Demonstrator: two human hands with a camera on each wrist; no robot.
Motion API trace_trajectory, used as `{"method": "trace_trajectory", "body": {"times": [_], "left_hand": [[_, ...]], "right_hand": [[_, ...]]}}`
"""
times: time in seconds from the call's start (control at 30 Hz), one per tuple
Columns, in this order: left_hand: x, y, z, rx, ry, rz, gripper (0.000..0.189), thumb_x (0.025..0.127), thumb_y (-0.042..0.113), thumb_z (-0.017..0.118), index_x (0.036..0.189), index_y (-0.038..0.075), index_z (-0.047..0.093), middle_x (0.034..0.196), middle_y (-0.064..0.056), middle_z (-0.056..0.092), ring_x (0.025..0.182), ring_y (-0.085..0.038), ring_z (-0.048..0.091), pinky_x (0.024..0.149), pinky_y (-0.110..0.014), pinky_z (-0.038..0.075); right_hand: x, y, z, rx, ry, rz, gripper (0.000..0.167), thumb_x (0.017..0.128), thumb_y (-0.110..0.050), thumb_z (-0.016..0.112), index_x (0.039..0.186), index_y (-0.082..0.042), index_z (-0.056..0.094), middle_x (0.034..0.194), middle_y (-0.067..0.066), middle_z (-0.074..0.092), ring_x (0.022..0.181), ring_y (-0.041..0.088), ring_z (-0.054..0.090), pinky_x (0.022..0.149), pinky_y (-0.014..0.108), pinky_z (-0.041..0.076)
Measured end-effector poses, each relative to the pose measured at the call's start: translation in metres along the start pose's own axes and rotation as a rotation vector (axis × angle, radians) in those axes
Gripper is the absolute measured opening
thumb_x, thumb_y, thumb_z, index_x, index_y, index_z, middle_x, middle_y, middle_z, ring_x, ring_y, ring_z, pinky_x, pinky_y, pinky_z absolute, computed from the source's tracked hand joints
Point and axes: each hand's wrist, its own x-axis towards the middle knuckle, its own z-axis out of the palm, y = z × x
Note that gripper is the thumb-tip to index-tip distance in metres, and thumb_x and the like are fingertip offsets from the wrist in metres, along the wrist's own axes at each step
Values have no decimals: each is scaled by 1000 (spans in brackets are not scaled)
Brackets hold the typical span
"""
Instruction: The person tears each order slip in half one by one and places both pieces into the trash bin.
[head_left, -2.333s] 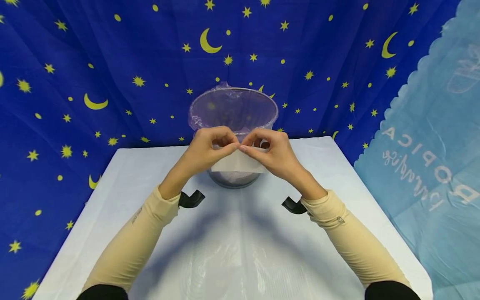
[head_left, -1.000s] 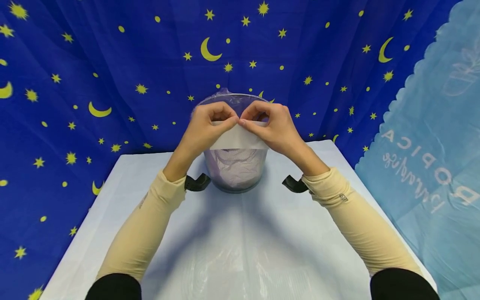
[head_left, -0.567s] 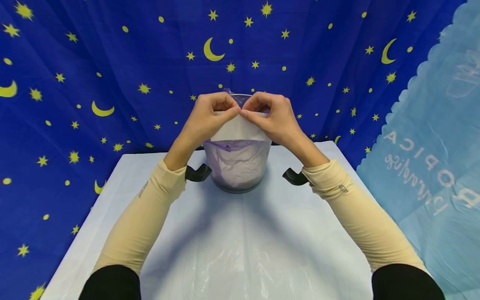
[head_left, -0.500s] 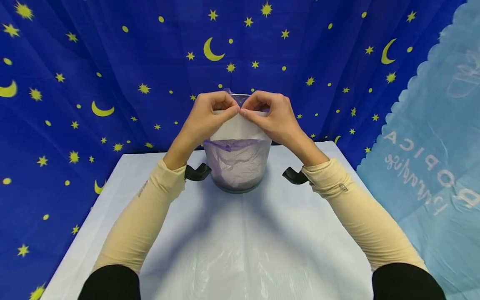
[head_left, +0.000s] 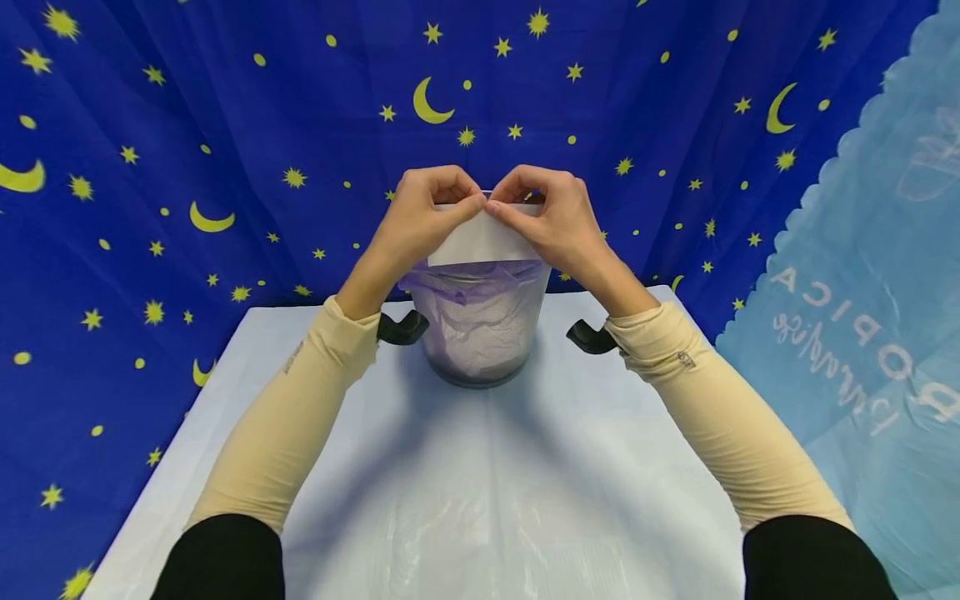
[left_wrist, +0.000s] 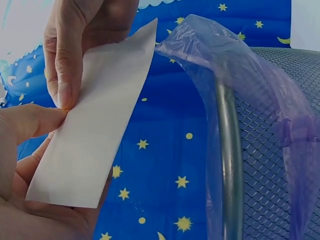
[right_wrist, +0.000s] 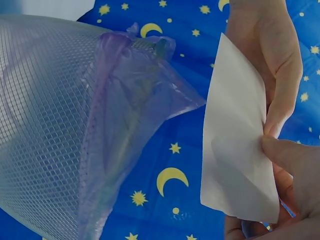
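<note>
A white strip of paper (head_left: 483,237) hangs above the front of a mesh wastebasket (head_left: 483,333). My left hand (head_left: 423,212) pinches its top edge between thumb and fingers, close to the middle. Right beside it my right hand (head_left: 551,217) pinches the same edge, the two thumb tips almost touching. In the left wrist view the paper (left_wrist: 95,120) looks blank and uncut, apart from the basket's metal rim (left_wrist: 230,165). A thin purple plastic bag (right_wrist: 135,95) lines the basket and folds over its rim. Hands and paper hide most of the basket's opening in the head view.
The basket stands toward the back of a white-covered table (head_left: 480,483). Behind it hangs a blue curtain (head_left: 300,100) with yellow moons and stars. A light blue cloth (head_left: 862,333) hangs at the right. Black wrist mounts (head_left: 402,327) stick out inward from the sleeves.
Both hands have risen with the paper, from low in front of the basket to near its rim, uncovering more of the basket's front. The pinch on the paper looks the same.
</note>
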Motion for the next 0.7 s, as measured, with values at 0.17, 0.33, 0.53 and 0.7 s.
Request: {"method": "trace_trajectory", "body": {"times": [0.17, 0.33, 0.53, 0.7], "left_hand": [[5, -1, 0, 0, 9, 10, 12, 101, 11, 71, 96, 2, 76, 96, -9, 75, 84, -15, 67, 75, -28, 49], [7, -2, -1, 23, 33, 20, 11, 101, 9, 69, 95, 2, 76, 93, -7, 74, 88, -13, 66, 78, -28, 48], [10, -1, -1, 31, 37, 5, 11, 101, 9, 68, 97, 3, 75, 92, -6, 72, 88, -15, 62, 76, -29, 45], [10, 2, -2, 1, 27, -19, 11, 102, 10, 68, 98, 2, 75, 93, -6, 71, 90, -16, 64, 81, -29, 46]], "right_hand": [[5, -1, -3, -17, -5, -1, 17, 97, -30, 79, 97, -13, 80, 91, -2, 77, 89, 4, 66, 77, 25, 54], [10, 1, -3, -13, -12, 9, 17, 97, -30, 78, 98, -13, 80, 93, -1, 77, 89, 4, 67, 79, 26, 56], [14, 2, -3, 8, 0, 4, 17, 97, -28, 79, 98, -11, 80, 94, -1, 77, 89, 5, 69, 81, 26, 59], [13, 2, -1, 13, 26, -32, 14, 97, -23, 79, 98, -9, 79, 93, 2, 76, 89, 6, 69, 84, 27, 59]]}}
